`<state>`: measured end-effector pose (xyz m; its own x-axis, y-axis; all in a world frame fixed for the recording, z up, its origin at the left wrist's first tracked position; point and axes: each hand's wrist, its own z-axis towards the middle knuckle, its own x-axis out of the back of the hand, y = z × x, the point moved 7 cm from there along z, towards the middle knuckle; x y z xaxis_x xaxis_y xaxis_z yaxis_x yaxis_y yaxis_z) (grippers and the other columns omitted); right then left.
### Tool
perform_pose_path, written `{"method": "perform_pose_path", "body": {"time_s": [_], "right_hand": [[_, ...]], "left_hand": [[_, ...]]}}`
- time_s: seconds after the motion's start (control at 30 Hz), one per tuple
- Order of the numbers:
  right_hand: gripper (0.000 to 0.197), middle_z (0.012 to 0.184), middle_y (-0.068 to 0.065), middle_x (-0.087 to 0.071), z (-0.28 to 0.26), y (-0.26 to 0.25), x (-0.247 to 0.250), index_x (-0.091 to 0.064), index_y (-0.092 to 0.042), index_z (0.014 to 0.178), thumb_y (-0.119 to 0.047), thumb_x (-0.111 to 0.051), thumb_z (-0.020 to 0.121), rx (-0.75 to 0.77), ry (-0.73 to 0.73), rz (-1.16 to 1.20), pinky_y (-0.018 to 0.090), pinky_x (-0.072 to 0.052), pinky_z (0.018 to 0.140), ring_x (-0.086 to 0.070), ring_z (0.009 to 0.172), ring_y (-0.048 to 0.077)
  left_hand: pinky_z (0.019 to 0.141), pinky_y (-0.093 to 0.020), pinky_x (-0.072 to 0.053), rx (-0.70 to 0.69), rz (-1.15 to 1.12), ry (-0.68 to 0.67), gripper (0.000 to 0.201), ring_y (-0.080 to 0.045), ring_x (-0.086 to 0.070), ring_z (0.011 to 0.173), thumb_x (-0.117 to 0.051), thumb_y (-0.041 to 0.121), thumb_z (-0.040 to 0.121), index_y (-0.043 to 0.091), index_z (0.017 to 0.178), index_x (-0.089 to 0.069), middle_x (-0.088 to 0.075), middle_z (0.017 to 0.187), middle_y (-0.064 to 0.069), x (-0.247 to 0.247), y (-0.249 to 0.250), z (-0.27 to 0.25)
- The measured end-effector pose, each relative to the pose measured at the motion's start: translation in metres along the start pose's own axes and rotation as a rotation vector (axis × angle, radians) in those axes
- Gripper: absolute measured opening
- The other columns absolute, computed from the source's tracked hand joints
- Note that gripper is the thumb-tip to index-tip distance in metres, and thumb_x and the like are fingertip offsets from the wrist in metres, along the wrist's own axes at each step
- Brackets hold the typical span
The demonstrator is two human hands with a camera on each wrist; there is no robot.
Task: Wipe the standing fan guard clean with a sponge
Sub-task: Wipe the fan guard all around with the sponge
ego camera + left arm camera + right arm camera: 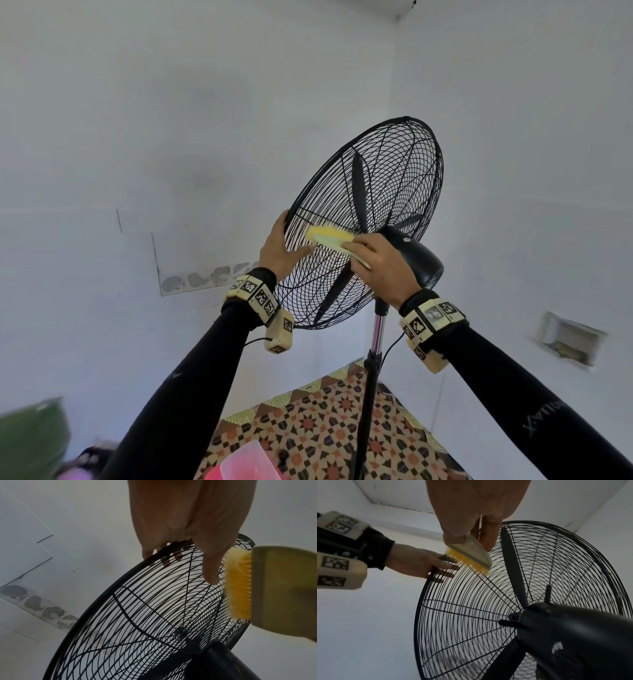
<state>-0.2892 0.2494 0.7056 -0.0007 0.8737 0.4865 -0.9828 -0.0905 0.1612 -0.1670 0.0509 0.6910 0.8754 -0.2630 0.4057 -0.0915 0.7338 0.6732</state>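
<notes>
A black standing fan's wire guard (404, 178) faces away from me, its rear side and black motor housing (414, 257) toward me. My left hand (281, 246) grips the guard's left rim, thumb on the rear wires and fingers (447, 574) round the front. My right hand (380, 263) holds a pale scrubber with yellow bristles (330, 234), and the bristles press on the rear wires just left of the hub. From the left wrist the scrubber (238, 585) sits beside my thumb (211, 572). The right wrist view shows it (469, 557) pinched by thumb and fingers.
The fan stands on a chrome and black pole (376, 329) in a white room corner. Below lies a patterned floor mat (325, 428) with a pink plastic container (246, 462) near me. A green object (30, 435) is at lower left, a wall recess (572, 337) at right.
</notes>
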Motion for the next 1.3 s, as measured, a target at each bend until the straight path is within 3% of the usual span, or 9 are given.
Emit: {"method": "perform_pose_path", "body": {"time_s": [0.1,0.2,0.33,0.47,0.53,0.73,0.93,1.13,1.3], "right_hand": [[0.03,0.109,0.014,-0.073,-0.007,0.012,0.009,-0.074,-0.004,0.118,-0.001,-0.074,0.088,-0.103,0.06,-0.018,0.046,-0.062,0.076,-0.068,0.093,0.03],[0.042,0.113,0.012,-0.074,-0.007,-0.004,0.014,-0.063,-0.006,0.136,-0.002,-0.066,0.094,-0.023,0.098,-0.002,0.041,-0.063,0.071,-0.071,0.084,0.024],[0.077,0.139,0.013,-0.063,-0.01,-0.012,-0.002,-0.038,-0.02,0.155,0.009,-0.065,0.088,0.105,0.055,-0.03,0.035,-0.059,0.086,-0.069,0.114,0.026],[0.088,0.127,0.016,-0.069,-0.025,0.029,-0.022,-0.041,-0.027,0.154,0.015,-0.067,0.081,-0.056,-0.019,-0.124,0.045,-0.064,0.065,-0.074,0.095,0.033],[0.086,0.125,0.016,-0.07,-0.03,0.039,-0.02,-0.04,-0.027,0.153,0.014,-0.067,0.082,-0.101,-0.007,-0.114,0.044,-0.064,0.063,-0.074,0.091,0.033],[0.064,0.131,0.013,-0.067,-0.017,-0.005,-0.008,-0.047,-0.018,0.15,0.005,-0.064,0.092,0.118,0.127,-0.042,0.034,-0.057,0.09,-0.068,0.114,0.026],[0.079,0.116,0.017,-0.072,-0.033,0.044,-0.025,-0.047,-0.02,0.149,0.013,-0.069,0.081,-0.104,0.056,-0.097,0.041,-0.061,0.055,-0.072,0.071,0.032],[0.048,0.129,0.013,-0.068,-0.024,0.007,-0.005,-0.057,-0.013,0.145,-0.003,-0.052,0.098,0.057,0.165,0.0,0.033,-0.058,0.093,-0.069,0.113,0.026],[0.063,0.127,0.014,-0.068,-0.032,0.042,-0.029,-0.052,-0.021,0.147,0.006,-0.061,0.091,-0.042,0.051,-0.028,0.044,-0.064,0.081,-0.071,0.104,0.031]], "left_hand": [[0.12,-0.046,-0.034,-0.011,0.005,-0.001,0.097,-0.02,-0.04,0.145,-0.083,0.034,0.085,0.023,0.16,-0.022,-0.038,0.161,0.002,0.0,0.005,-0.002],[0.12,-0.044,-0.033,-0.018,0.015,0.012,0.097,-0.02,-0.038,0.147,-0.082,0.036,0.086,0.022,0.161,-0.021,-0.035,0.163,0.002,0.0,0.007,-0.005],[0.12,-0.043,-0.032,0.001,0.027,0.013,0.099,-0.02,-0.036,0.148,-0.082,0.036,0.086,0.021,0.161,-0.02,-0.033,0.164,0.002,0.0,0.006,-0.005],[0.12,-0.042,-0.032,0.008,0.006,0.008,0.098,-0.02,-0.038,0.146,-0.082,0.035,0.086,0.021,0.161,-0.02,-0.036,0.163,0.002,0.002,0.008,-0.004],[0.119,-0.04,-0.031,0.011,0.0,0.005,0.097,-0.019,-0.038,0.146,-0.082,0.033,0.086,0.02,0.16,-0.02,-0.036,0.162,0.001,0.002,0.01,-0.006],[0.118,-0.037,-0.031,-0.01,0.023,0.02,0.097,-0.017,-0.038,0.145,-0.081,0.033,0.086,0.018,0.161,-0.021,-0.036,0.162,0.001,0.001,0.01,-0.008],[0.118,-0.041,-0.034,0.008,-0.005,0.012,0.094,-0.015,-0.042,0.139,-0.081,0.033,0.087,0.022,0.16,-0.022,-0.041,0.158,0.003,0.003,0.013,-0.009],[0.116,-0.04,-0.034,-0.012,0.015,0.017,0.095,-0.017,-0.04,0.142,-0.081,0.035,0.087,0.022,0.16,-0.021,-0.037,0.161,0.003,0.0,0.014,-0.01],[0.118,-0.043,-0.032,0.01,0.017,0.006,0.096,-0.019,-0.039,0.145,-0.08,0.035,0.088,0.023,0.161,-0.019,-0.037,0.162,0.002,0.003,0.012,-0.012]]}}
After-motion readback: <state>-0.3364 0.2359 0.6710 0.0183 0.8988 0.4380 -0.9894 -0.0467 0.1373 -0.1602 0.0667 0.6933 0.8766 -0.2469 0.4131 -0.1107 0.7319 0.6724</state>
